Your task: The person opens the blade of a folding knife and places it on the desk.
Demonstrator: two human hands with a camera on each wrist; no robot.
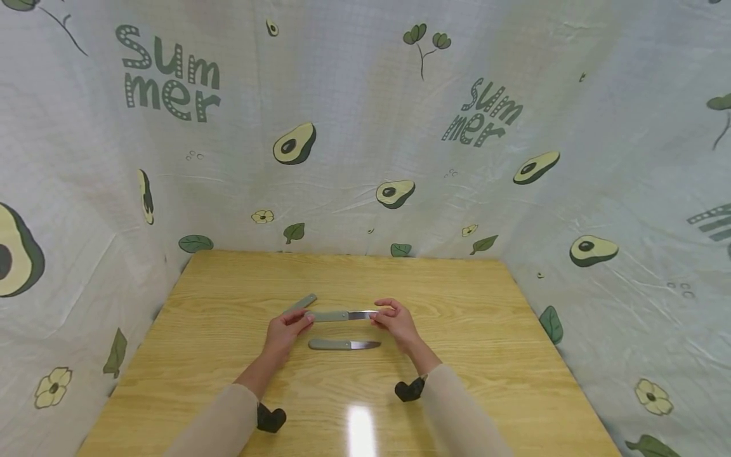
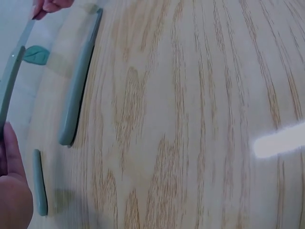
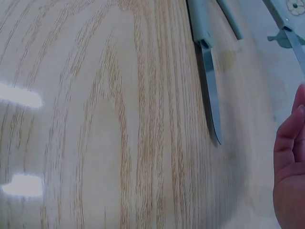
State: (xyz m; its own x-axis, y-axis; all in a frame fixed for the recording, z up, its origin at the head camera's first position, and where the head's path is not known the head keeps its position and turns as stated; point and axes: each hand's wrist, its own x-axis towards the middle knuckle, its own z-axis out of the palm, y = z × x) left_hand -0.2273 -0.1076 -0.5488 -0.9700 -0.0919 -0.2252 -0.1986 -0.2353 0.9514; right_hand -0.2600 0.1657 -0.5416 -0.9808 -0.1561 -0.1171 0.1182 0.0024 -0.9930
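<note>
A knife (image 1: 330,316) with a grey-green handle and a steel blade is held level above the table between both hands. My left hand (image 1: 285,330) pinches the butt of its handle (image 2: 8,88). At the other end, my right hand (image 1: 395,322) pinches the blade near its tip, which the fingers (image 3: 288,138) cover. A second knife (image 1: 331,344) of the same kind lies on the table nearer to me, blade to the right (image 3: 212,100). Behind the left hand lies another grey-green handle (image 1: 302,303), slanted; whether it has a blade, I cannot tell.
The wooden table (image 1: 457,304) reaches back to a hanging cloth (image 1: 342,82) printed with avocados and leaves, which also encloses both sides. Dark straps (image 1: 271,419) sit at the wrists. A bright reflection lies on the table's near part.
</note>
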